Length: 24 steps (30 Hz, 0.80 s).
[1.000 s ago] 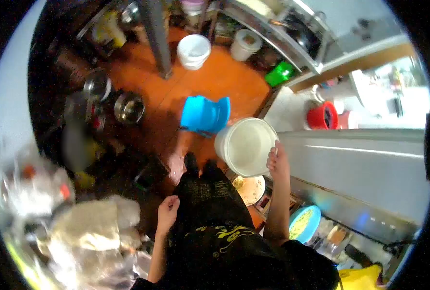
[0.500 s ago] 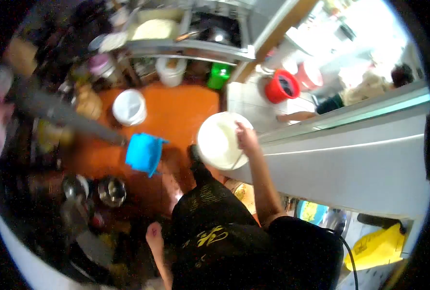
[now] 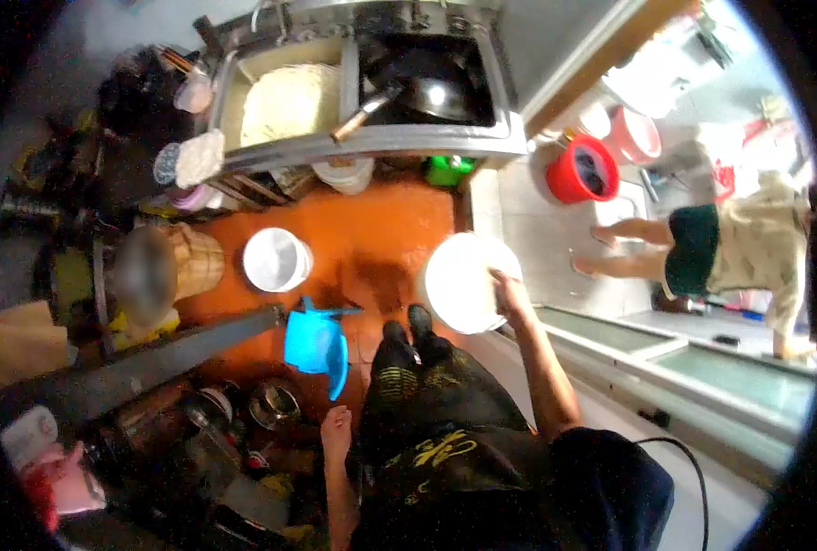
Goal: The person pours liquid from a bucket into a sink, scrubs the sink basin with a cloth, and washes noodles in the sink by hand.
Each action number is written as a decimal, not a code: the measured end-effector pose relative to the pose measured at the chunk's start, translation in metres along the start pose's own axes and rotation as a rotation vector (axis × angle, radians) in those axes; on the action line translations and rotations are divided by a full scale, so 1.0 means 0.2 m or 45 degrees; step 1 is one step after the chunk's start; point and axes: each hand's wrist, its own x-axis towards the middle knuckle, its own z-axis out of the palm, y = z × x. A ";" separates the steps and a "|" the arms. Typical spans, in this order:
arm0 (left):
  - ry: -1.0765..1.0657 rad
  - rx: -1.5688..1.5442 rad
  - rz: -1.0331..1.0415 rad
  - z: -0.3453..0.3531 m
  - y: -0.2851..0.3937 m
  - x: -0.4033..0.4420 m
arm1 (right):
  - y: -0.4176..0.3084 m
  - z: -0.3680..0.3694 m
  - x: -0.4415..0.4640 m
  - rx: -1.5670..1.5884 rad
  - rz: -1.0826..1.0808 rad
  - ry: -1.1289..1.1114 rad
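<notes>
My right hand is closed at the right edge of a large white bucket, which hangs just ahead of my feet on the right. Whether the fingers grip its handle or its rim is hard to make out. Low at my left side, my left hand has its fingers curled in with nothing visible in them. A blue plastic stool is the thing nearest that hand, on the orange floor. I wear a dark apron with yellow lettering.
Ahead stands a metal stove with pale contents in its left basin and a wok on the right. A smaller white bucket and a wooden barrel stand left. Beyond the right doorway are a red bucket and another person.
My view has shifted toward the stove, which now appears larger and nearer. The white bucket has stayed in my right hand. More of the other person shows beyond the doorway.
</notes>
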 end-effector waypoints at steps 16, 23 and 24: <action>-0.495 -0.123 -0.049 0.15 0.94 1.25 | -0.54 0.16 0.28 0.083 0.135 -0.025; -0.733 -0.135 0.039 0.72 1.48 1.37 | -0.60 0.27 0.35 -0.242 0.074 -0.091; -0.722 -0.138 -0.026 0.79 1.52 1.35 | -0.57 0.31 0.35 -0.366 0.048 -0.145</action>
